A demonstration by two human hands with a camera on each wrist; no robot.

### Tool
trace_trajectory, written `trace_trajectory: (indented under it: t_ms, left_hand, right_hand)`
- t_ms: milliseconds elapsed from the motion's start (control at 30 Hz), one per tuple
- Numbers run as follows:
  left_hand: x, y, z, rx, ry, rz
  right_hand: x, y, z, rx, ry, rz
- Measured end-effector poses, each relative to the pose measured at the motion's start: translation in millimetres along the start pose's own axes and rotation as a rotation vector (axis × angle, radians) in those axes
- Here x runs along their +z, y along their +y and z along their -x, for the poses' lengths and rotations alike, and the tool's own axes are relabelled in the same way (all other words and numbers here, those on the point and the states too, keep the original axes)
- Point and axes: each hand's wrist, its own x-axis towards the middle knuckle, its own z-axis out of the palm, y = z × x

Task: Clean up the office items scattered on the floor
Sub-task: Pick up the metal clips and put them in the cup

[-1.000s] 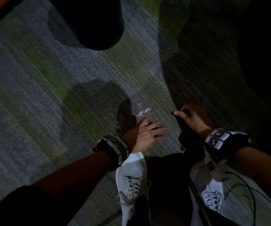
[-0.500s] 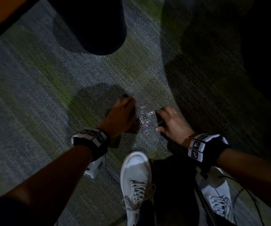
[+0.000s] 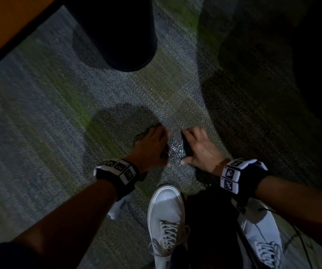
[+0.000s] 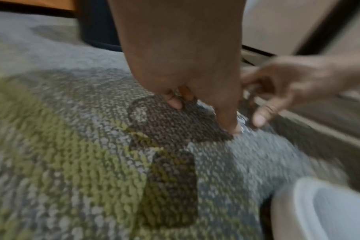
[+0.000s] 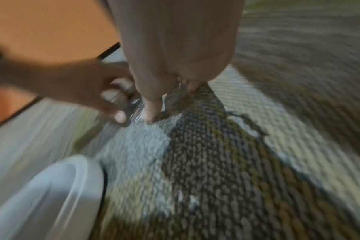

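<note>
A small heap of silver paper clips (image 3: 174, 150) lies on the grey-green carpet (image 3: 59, 133), just ahead of my left shoe. My left hand (image 3: 152, 144) stands on the carpet against the heap's left side, fingertips down. My right hand (image 3: 199, 148) stands against its right side, thumb near the front. Both hands cup the heap between them without closing on it. In the left wrist view my left hand (image 4: 206, 116) touches the carpet beside the glinting clips (image 4: 244, 123). In the right wrist view, blurred, my right hand (image 5: 154, 105) touches the clips (image 5: 138, 116).
A black cylindrical bin (image 3: 117, 32) stands on the carpet ahead of the heap. A wood-coloured desk edge (image 3: 5, 22) crosses the upper left. My white sneakers (image 3: 166, 220) (image 3: 261, 239) sit close behind the hands. Thin cables (image 3: 299, 233) trail at the lower right.
A second ago my left hand lay flat over the clips and my right hand was off to the right. Both hands have since closed in on either side of the heap.
</note>
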Motion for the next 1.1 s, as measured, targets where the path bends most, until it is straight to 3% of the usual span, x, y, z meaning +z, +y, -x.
trace_trajectory:
  t_ms: [100, 167, 333, 533, 667, 800, 933, 1100]
  left_hand:
    - [10.1, 12.3, -1.8, 0.024, 0.071, -0.134]
    - [16.8, 14.7, -3.0, -0.012, 0.114, -0.080]
    - [27.8, 21.4, 5.8, -0.087, 0.068, -0.049]
    - [30.2, 30.8, 9.4, -0.029, 0.200, 0.025]
    - [26.6, 32.8, 7.1, -0.105, 0.113, 0.066]
    - [10.9, 38.2, -0.4, -0.160, 0.018, 0.148]
    - [0.1, 36.8, -14.7, -0.332, 0.142, 0.332]
    - [-31.6, 43.3, -19.9, -0.440, 0.319, 0.634]
  right_hand:
    - [4.6, -13.9, 0.2, -0.034, -0.016, 0.016]
    - [6.1, -19.4, 1.7, -0.043, -0.014, 0.013]
    - [17.5, -22.0, 6.7, -0.112, 0.038, -0.025]
    - [20.0, -21.5, 5.4, -0.218, 0.121, 0.027]
    - [17.8, -23.2, 2.3, -0.203, 0.044, 0.019]
    - [7.1, -20.9, -4.9, -0.081, -0.010, -0.125]
    - [-4.9, -2.4, -6.5, 0.170, 0.100, -0.372]
    - [-44.5, 11.8, -2.8, 0.409, 0.268, -0.531]
